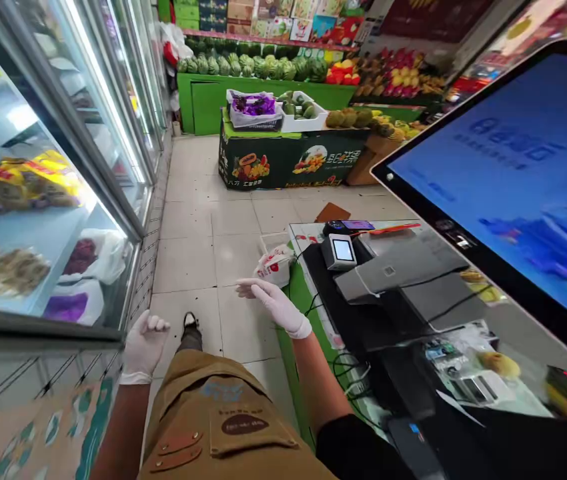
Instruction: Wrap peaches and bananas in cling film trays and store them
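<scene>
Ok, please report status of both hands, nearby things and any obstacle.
Left hand loosely curled, beside glass-fronted fridge. Right hand open, holding nothing; white bag beyond it. Counter along right side.

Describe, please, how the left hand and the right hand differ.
The left hand has curled fingers, while the right hand has them extended. The left hand is beside the fridge; the right hand is nearer the counter. Both wear white gloves.
</scene>
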Demonstrator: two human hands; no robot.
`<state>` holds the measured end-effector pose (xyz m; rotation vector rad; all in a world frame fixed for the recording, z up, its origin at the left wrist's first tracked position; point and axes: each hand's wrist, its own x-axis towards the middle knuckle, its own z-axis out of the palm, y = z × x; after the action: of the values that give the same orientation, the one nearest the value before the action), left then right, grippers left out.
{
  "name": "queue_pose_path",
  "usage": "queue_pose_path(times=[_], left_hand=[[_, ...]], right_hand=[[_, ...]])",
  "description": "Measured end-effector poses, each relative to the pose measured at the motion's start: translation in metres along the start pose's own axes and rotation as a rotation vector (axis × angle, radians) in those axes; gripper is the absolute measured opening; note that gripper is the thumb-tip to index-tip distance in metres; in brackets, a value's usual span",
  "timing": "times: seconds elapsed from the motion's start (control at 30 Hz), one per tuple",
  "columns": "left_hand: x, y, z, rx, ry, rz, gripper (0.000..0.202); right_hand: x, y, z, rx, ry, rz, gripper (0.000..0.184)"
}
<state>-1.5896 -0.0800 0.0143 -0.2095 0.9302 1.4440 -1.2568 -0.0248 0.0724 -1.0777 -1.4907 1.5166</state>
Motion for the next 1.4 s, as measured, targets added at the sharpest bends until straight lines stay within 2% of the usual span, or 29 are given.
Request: queue_pose_path(times=[0.1,0.2,0.3,0.4,0.47,0.53,0.6,0.67,0.7,0.77,0.87,0.93,1.0,1.07,1.13,1.2,1.23,1.3,1.4], left_hand=[[0.089,-0.025,0.06,0.069,0.04,-0.192,0.041],[0.17,-0.04,0.131,0.163,0.02,-0.358,0.04],[0.244,-0.037,0.219,0.262,-0.034,-0.431,0.039],[0.309,-0.03,0.322,0.421,-0.12,-0.464,0.039],[0.344,-0.034,0.393,0.539,-0.272,-0.47,0.04],[0.371,-0.047,0.462,0.633,-0.534,-0.484,0.044],[0.393,-0.069,0.522,0.685,-0.801,-0.512,0.049],[0.417,-0.099,0.57,0.686,-0.931,-0.561,0.053],[0.431,-0.116,0.59,0.668,-0.935,-0.596,0.053],[0.465,-0.152,0.619,0.609,-0.838,-0.665,0.053],[0.528,-0.203,0.649,0.585,-0.547,-0.723,0.05],[0.573,-0.227,0.669,0.647,-0.38,-0.741,0.046],[0.616,-0.24,0.696,0.684,-0.306,-0.686,0.042],[0.652,-0.246,0.732,0.688,-0.269,-0.607,0.04],[0.683,-0.254,0.776,0.673,-0.274,-0.538,0.039],[0.71,-0.274,0.824,0.652,-0.291,-0.491,0.04],[0.723,-0.291,0.848,0.648,-0.29,-0.482,0.041],[0.746,-0.338,0.895,0.673,-0.28,-0.498,0.042],[0.768,-0.432,0.959,0.776,-0.3,-0.628,0.042]], right_hand=[[0.057,0.024,-0.047,0.021,0.153,0.05,0.069],[0.106,0.047,-0.098,0.066,0.387,0.172,0.08],[0.142,0.049,-0.143,0.129,0.66,0.269,0.086],[0.175,0.034,-0.178,0.188,0.884,0.255,0.085],[0.201,0.024,-0.199,0.231,0.965,0.232,0.085],[0.232,0.018,-0.222,0.277,1.021,0.216,0.083],[0.268,0.019,-0.251,0.314,1.073,0.191,0.079],[0.303,0.025,-0.287,0.333,1.117,0.152,0.073],[0.319,0.03,-0.308,0.338,1.134,0.133,0.069],[0.35,0.045,-0.354,0.345,1.169,0.102,0.063],[0.389,0.068,-0.437,0.401,1.242,0.085,0.063],[0.413,0.075,-0.5,0.468,1.318,0.099,0.067],[0.436,0.068,-0.563,0.499,1.387,0.098,0.067],[0.455,0.048,-0.621,0.463,1.409,0.041,0.064],[0.469,0.022,-0.67,0.397,1.372,-0.04,0.059],[0.478,-0.001,-0.71,0.334,1.323,-0.093,0.055],[0.481,-0.008,-0.728,0.313,1.303,-0.105,0.055],[0.486,-0.012,-0.76,0.3,1.284,-0.113,0.055],[0.491,0.004,-0.81,0.336,1.321,-0.095,0.056]])
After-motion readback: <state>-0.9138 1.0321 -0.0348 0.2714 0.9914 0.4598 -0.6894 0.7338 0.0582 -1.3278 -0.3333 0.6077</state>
